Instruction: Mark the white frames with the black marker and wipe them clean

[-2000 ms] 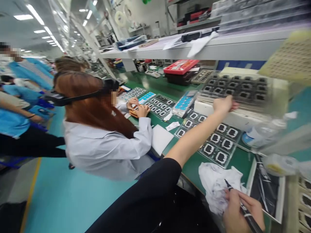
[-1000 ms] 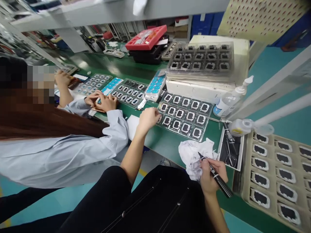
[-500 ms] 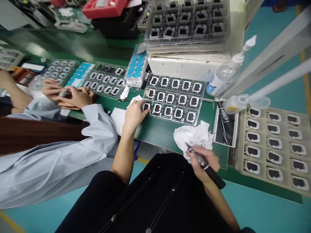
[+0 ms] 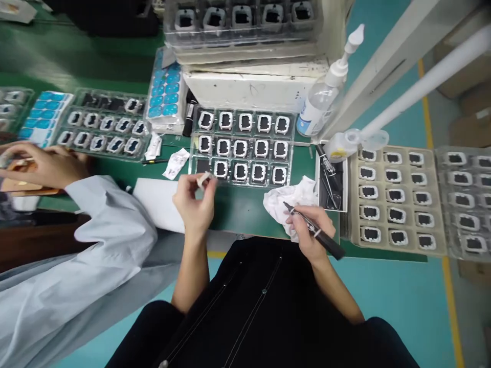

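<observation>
Between the fingertips of my left hand (image 4: 195,204) is a small white frame (image 4: 205,179), lifted just in front of the clear plastic tray (image 4: 245,134). That tray carries rows of similar white frames with dark centres, and its front left pocket holds none. My right hand (image 4: 311,230) grips a black marker pen (image 4: 322,238), its dark tip pointing up and left. Beneath the pen tip lies a crumpled white cloth (image 4: 276,200) with dark specks.
An open box (image 4: 332,191) holds a marker and tweezers. A pump bottle (image 4: 318,105) stands behind it. More filled trays (image 4: 416,240) sit at right. On the left, a co-worker's hand (image 4: 53,166) works near another tray (image 4: 103,128). A white pad (image 4: 157,202) lies beside my left wrist.
My left hand has taken a white frame out of the tray's front left pocket and drawn it back toward me. My right hand still holds the marker. The view has shifted right.
</observation>
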Demonstrator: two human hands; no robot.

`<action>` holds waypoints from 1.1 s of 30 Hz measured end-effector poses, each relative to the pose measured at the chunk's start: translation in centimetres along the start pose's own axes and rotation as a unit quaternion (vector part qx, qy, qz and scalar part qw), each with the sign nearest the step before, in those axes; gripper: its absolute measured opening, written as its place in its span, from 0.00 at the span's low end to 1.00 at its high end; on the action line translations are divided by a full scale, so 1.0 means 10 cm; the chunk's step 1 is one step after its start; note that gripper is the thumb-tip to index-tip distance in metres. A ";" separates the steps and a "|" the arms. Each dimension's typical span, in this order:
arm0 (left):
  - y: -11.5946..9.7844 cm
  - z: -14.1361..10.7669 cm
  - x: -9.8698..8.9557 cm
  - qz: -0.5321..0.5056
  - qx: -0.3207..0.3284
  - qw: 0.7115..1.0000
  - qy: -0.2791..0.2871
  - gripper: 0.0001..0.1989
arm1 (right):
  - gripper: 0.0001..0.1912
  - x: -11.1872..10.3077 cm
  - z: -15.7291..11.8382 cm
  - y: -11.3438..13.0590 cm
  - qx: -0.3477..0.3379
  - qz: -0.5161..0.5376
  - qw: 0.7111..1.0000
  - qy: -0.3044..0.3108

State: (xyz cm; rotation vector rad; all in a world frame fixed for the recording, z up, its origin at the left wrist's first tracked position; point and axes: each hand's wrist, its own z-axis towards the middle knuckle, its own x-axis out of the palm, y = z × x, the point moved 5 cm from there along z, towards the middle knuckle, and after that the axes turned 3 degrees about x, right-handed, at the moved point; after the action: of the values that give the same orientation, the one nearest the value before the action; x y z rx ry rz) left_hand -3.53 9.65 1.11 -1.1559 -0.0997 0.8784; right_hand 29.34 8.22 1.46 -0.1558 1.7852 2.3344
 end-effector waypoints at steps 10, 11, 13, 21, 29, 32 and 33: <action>-0.88 -1.23 0.92 -0.186 -0.069 0.883 0.426 0.09 | 0.13 -0.34 -0.66 -0.01 0.038 -0.061 0.993 -0.090; -0.93 -1.24 1.02 -0.207 -0.063 0.876 0.432 0.10 | 0.13 -0.34 -0.68 -0.02 0.035 -0.053 0.993 -0.097; -0.99 -1.21 1.21 -0.245 -0.052 0.869 0.427 0.09 | 0.12 -0.33 -0.69 -0.02 0.018 -0.017 0.993 -0.119; -0.95 -0.68 1.84 -0.297 -0.118 0.892 0.319 0.19 | 0.11 -0.28 -0.57 -0.07 -0.033 0.121 0.965 -0.232; -0.81 -0.48 1.45 -0.349 -0.159 0.903 0.192 0.26 | 0.12 0.10 -0.30 -0.15 0.006 0.134 0.966 -0.223; -0.72 -0.59 1.18 -0.315 -0.169 0.921 0.152 0.27 | 0.13 0.29 -0.11 -0.16 0.027 0.149 0.967 -0.203; -0.70 -0.65 1.11 -0.308 -0.174 0.924 0.146 0.27 | 0.13 0.35 -0.02 -0.15 0.032 0.152 0.966 -0.205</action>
State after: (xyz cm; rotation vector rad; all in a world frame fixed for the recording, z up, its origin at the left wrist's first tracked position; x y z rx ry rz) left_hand 10.97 11.13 0.08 -1.4597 -0.3643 0.1233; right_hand 26.30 8.70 -0.74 0.6091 1.7602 2.2736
